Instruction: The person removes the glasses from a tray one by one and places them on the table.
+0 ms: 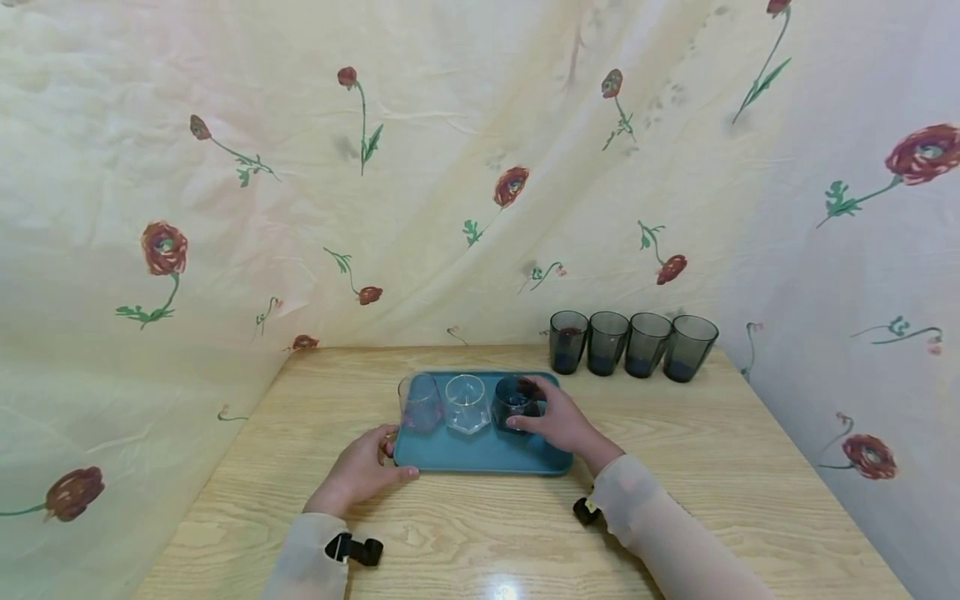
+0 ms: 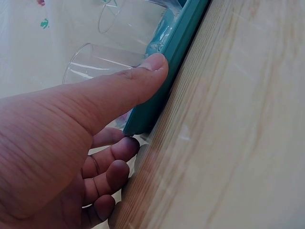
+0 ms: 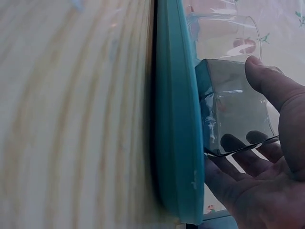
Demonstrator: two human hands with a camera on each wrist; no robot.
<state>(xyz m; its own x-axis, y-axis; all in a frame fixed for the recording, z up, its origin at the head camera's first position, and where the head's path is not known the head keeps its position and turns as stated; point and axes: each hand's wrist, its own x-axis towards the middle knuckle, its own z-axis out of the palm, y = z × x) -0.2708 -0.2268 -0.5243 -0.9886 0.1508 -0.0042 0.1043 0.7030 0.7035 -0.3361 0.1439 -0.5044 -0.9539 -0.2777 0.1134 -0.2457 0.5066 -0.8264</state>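
Note:
A teal tray (image 1: 480,457) lies on the wooden table, with three glasses along it: a faintly pink clear one (image 1: 421,403), a clear faceted one (image 1: 467,405) and a dark grey one (image 1: 508,405). My right hand (image 1: 558,421) grips the dark glass (image 3: 233,105), thumb on the near side and fingers round the far side; the glass stands upright at the tray's right part. At the tray's left end, my left hand (image 1: 363,469) has its thumb against the rim (image 2: 159,95), and its other fingers are curled beside and below the corner.
Several tall dark glasses (image 1: 608,343) stand in a row at the table's back right. A flower-patterned cloth (image 1: 420,208) hangs behind and at both sides. Bare wood (image 1: 450,533) stretches in front of the tray.

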